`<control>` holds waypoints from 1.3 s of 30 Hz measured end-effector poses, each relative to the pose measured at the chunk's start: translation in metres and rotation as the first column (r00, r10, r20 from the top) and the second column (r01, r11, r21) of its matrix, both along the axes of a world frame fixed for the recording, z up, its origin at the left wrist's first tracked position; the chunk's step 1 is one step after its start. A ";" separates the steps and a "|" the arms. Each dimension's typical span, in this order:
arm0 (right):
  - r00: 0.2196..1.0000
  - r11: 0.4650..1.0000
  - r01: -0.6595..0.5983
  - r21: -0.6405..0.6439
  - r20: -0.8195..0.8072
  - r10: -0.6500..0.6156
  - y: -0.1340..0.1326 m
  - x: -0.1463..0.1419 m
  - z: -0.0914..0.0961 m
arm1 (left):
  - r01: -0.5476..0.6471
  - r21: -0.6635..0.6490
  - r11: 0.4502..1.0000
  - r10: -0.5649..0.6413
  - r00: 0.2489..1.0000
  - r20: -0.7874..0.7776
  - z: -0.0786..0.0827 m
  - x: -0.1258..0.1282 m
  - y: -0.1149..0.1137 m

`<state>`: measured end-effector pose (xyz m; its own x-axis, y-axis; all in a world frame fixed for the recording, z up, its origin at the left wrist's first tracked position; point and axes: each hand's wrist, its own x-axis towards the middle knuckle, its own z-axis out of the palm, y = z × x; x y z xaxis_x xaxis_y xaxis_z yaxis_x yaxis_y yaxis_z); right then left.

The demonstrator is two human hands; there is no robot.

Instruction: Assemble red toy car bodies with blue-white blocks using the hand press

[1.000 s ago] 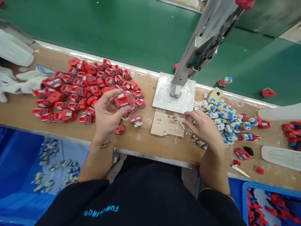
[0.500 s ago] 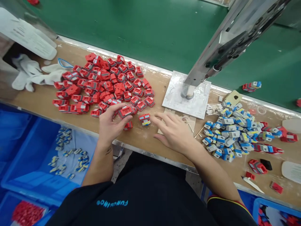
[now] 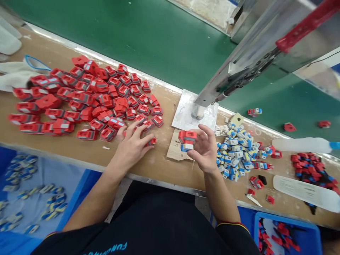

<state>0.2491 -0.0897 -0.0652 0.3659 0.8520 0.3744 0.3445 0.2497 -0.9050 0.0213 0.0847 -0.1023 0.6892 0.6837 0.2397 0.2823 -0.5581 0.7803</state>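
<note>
My right hand (image 3: 205,148) is closed around a toy block (image 3: 188,140), red above with a white and blue part below. Thumb and fingers grip it from the right, above a torn piece of board (image 3: 176,145). My left hand (image 3: 131,147) lies palm down at the near right edge of a heap of red toy parts (image 3: 106,101), its fingers spread. Beside its fingertips is a small red piece (image 3: 152,141), partly hidden by the hand. What lies under the palm cannot be seen.
A metal press (image 3: 212,85) stands on a whitish plate (image 3: 182,109) behind my right hand. To its right lies a heap of white, blue and yellow blocks (image 3: 237,150). White bottles (image 3: 302,191), a knife (image 3: 253,200) and blue bins (image 3: 313,226) are farther right. A green surface (image 3: 159,46) runs behind.
My right hand has picked up the toy block from the tabletop and raised it. My left hand has let go of a red part and turned palm down. The view has shifted.
</note>
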 end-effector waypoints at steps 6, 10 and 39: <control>0.997 0.994 0.053 0.097 -0.058 -0.048 -0.011 0.008 0.000 | 0.149 0.076 0.986 -0.158 0.978 0.138 0.055 0.027 -0.007; 0.995 0.980 0.049 0.191 -0.091 -0.032 -0.007 0.009 0.007 | 0.334 0.104 0.937 -0.350 0.898 0.266 0.098 0.056 -0.028; 0.632 0.796 0.509 0.328 0.486 -0.604 0.091 0.107 0.171 | 0.536 -0.179 0.825 -0.470 0.826 0.311 0.015 0.246 0.041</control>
<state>0.3566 0.0014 0.1061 0.4460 0.4721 0.7604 0.8737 -0.0455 -0.4843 0.2676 0.1255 -0.0876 0.8948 0.3158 0.3156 -0.2007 -0.3468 0.9162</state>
